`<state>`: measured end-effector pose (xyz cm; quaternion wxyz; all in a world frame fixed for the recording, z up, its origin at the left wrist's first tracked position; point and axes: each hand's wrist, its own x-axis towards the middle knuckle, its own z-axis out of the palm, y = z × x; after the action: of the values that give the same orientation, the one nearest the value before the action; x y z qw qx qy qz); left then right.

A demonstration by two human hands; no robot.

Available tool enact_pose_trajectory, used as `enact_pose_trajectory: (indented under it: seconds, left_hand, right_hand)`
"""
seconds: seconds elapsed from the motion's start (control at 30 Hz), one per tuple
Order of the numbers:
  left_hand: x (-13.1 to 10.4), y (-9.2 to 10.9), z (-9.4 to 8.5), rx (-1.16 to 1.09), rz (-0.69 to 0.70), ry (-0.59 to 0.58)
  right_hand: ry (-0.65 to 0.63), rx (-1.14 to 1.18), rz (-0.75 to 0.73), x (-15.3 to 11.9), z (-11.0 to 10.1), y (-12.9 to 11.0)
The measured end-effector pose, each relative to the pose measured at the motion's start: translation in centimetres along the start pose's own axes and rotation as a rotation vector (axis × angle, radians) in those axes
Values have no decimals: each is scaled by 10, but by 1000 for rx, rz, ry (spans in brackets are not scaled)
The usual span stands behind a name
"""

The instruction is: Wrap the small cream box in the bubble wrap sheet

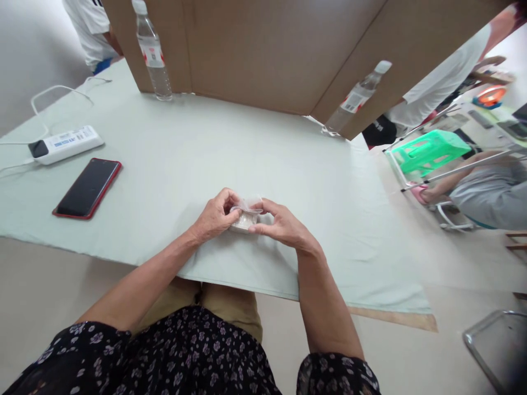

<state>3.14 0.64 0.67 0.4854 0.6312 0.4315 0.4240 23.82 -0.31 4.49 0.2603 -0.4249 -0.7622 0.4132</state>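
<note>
Between my two hands, just above the pale green tablecloth (197,148), is a small clear plastic bag (247,218) with something whitish inside that I cannot make out. My left hand (216,214) pinches the bag's left side between thumb and fingers. On the other side, my right hand (282,222) grips it, with the thumb low on the front and the fingers at the upper edge. The top of the bag, thin and see-through, sticks up between the fingertips. Parts of the bag are hidden behind my fingers.
To the left lie a phone (87,188) in a red case and a white power bank (68,145) with cables. Water bottles (154,57) (356,101) stand against a brown cardboard screen (255,55). Beyond the right edge are a green stool (432,151) and a seated person (489,189).
</note>
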Motion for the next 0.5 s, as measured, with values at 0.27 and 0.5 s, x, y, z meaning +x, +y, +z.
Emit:
enact_pose_trajectory:
  seconds: [0.27, 0.5]
  left_hand:
    - [4, 3, -8, 25, -55, -25]
    - [2, 17, -14, -224, -210, -231]
  right_hand:
    - [119, -286, -57, 2, 22, 1]
    - [203, 241, 231, 10, 18, 9]
